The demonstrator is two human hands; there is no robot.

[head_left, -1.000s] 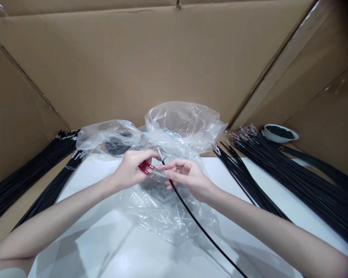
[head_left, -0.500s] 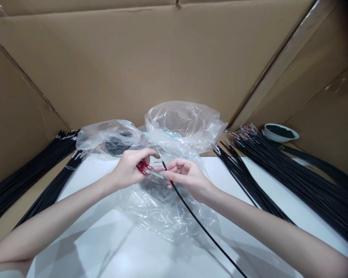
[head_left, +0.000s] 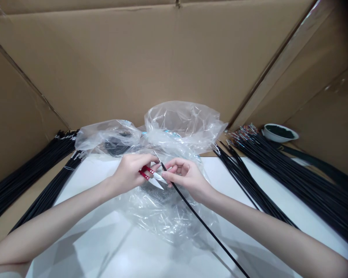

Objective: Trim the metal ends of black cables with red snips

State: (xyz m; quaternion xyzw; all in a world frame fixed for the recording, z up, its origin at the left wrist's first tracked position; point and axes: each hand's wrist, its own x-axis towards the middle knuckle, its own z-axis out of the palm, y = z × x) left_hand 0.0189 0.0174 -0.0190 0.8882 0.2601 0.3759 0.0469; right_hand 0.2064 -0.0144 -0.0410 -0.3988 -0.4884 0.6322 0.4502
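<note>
My left hand (head_left: 133, 172) is closed around red-handled thread snips (head_left: 151, 175), whose two pale blades point right and stand apart. Its thumb and forefinger reach to the silvery stripped end of a black cable (head_left: 197, 217); whether they pinch it I cannot tell. My right hand (head_left: 185, 175) pinches that cable just below the stripped end, between thumb and fingers. From there the cable runs down to the bottom edge. Beneath both hands lies a clear plastic bag (head_left: 168, 220) with small scraps inside.
Bundles of black cables lie at the left (head_left: 46, 200) and right (head_left: 290, 181), some with coloured wire ends. A white bowl (head_left: 280, 133) with dark green contents stands at the back right. Cardboard walls (head_left: 162, 58) enclose the white tabletop (head_left: 84, 247).
The snips' blades have spread apart and swung downward. My left thumb and forefinger have moved down near the cable's stripped end. My right hand keeps its pinch.
</note>
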